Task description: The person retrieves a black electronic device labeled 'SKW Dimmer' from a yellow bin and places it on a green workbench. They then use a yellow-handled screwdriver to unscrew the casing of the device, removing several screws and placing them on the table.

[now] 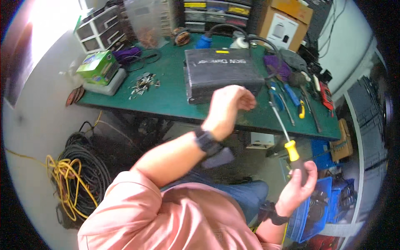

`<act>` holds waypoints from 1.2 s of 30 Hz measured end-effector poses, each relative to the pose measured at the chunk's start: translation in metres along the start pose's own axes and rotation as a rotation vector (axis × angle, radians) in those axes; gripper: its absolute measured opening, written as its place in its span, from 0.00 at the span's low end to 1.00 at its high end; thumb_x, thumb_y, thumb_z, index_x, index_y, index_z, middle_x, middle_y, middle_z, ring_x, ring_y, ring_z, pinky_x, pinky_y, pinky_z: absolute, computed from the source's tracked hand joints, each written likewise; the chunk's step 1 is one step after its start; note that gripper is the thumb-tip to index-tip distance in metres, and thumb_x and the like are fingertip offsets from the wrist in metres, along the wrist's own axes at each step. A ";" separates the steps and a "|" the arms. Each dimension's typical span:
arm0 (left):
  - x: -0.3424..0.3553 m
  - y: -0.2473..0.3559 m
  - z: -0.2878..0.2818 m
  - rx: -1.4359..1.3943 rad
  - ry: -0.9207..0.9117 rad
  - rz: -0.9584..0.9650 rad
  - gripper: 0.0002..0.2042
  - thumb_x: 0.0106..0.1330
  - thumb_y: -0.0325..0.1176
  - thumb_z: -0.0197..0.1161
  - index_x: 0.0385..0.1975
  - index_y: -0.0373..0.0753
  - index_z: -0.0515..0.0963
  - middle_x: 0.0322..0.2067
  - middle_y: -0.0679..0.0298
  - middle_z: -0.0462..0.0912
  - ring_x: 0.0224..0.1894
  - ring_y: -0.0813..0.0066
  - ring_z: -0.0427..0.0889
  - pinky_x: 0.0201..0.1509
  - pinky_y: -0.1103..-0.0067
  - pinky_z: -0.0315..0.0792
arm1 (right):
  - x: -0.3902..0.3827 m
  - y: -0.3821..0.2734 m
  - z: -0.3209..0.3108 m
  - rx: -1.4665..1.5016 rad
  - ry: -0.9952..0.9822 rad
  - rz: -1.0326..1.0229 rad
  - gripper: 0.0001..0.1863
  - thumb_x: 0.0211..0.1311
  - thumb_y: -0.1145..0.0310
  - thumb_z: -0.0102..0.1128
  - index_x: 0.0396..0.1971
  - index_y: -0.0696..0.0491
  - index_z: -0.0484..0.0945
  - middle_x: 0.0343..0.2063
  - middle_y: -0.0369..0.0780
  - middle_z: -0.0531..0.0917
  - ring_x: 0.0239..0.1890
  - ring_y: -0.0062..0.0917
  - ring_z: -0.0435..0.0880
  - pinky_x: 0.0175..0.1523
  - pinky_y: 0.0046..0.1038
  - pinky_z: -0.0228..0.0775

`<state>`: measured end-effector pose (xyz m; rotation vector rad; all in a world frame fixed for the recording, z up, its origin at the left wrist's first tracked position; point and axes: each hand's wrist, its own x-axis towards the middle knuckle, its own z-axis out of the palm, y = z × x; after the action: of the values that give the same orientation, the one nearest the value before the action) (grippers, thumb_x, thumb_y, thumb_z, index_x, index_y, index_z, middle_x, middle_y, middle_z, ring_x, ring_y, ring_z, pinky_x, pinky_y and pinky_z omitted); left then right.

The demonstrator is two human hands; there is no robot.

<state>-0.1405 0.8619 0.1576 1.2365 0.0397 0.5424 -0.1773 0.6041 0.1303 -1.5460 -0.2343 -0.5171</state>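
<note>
A dark grey metal equipment box (pixel 221 68) with pale lettering on its lid lies on the green workbench (pixel 166 102). In front of its near right corner is my left hand (pixel 227 104), fingers curled inward; whatever they may hold is hidden. My right hand (pixel 302 183) is closed round the dark end of the handle of a screwdriver (pixel 293 152). Its yellow collar shows above my fingers. The long metal shank points up and away over the bench's front edge, its tip beside other hand tools.
Pliers (pixel 273 93), a blue-handled tool (pixel 291 95) and a red meter (pixel 326 96) lie at the bench's right. Loose screws (pixel 143 84) are piled at left, near a green carton (pixel 99 66). Coiled cables (pixel 79 175) lie on the floor; a blue crate (pixel 310 212) stands lower right.
</note>
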 end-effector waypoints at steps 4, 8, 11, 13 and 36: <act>-0.013 0.044 -0.103 0.601 0.086 0.095 0.17 0.61 0.38 0.46 0.21 0.33 0.78 0.21 0.62 0.79 0.25 0.75 0.76 0.32 0.80 0.69 | 0.018 0.052 -0.008 0.775 0.087 0.572 0.16 0.64 0.64 0.56 0.47 0.59 0.73 0.40 0.39 0.80 0.38 0.23 0.78 0.40 0.22 0.70; -0.004 0.040 -0.229 1.074 0.321 -0.053 0.15 0.57 0.37 0.53 0.17 0.31 0.75 0.16 0.62 0.76 0.19 0.75 0.72 0.27 0.77 0.66 | 0.008 0.080 0.010 0.867 -0.131 0.769 0.15 0.64 0.64 0.57 0.44 0.59 0.74 0.36 0.41 0.82 0.33 0.26 0.82 0.33 0.20 0.73; 0.008 0.042 -0.260 1.493 0.346 -0.054 0.16 0.57 0.40 0.55 0.21 0.29 0.77 0.21 0.45 0.78 0.26 0.49 0.79 0.34 0.65 0.72 | 0.007 0.085 0.023 0.855 -0.072 0.806 0.12 0.63 0.66 0.58 0.41 0.58 0.75 0.35 0.41 0.82 0.34 0.25 0.82 0.39 0.23 0.77; 0.014 0.039 -0.266 1.672 0.309 -0.031 0.17 0.57 0.41 0.55 0.22 0.30 0.78 0.24 0.43 0.78 0.31 0.45 0.79 0.38 0.62 0.72 | 0.008 0.083 0.026 0.806 -0.053 0.766 0.11 0.62 0.68 0.58 0.40 0.58 0.75 0.35 0.41 0.81 0.34 0.25 0.81 0.39 0.24 0.78; 0.002 -0.084 0.016 -0.200 -0.202 -0.595 0.17 0.70 0.43 0.52 0.44 0.32 0.71 0.39 0.55 0.78 0.36 0.66 0.80 0.40 0.73 0.76 | 0.010 0.055 0.066 0.088 -0.101 0.238 0.11 0.58 0.78 0.60 0.38 0.57 0.68 0.33 0.38 0.74 0.33 0.23 0.81 0.39 0.21 0.74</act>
<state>-0.1024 0.8304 0.0883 1.0130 0.1724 -0.0950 -0.1316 0.6639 0.0881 -1.4913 -0.1459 -0.2389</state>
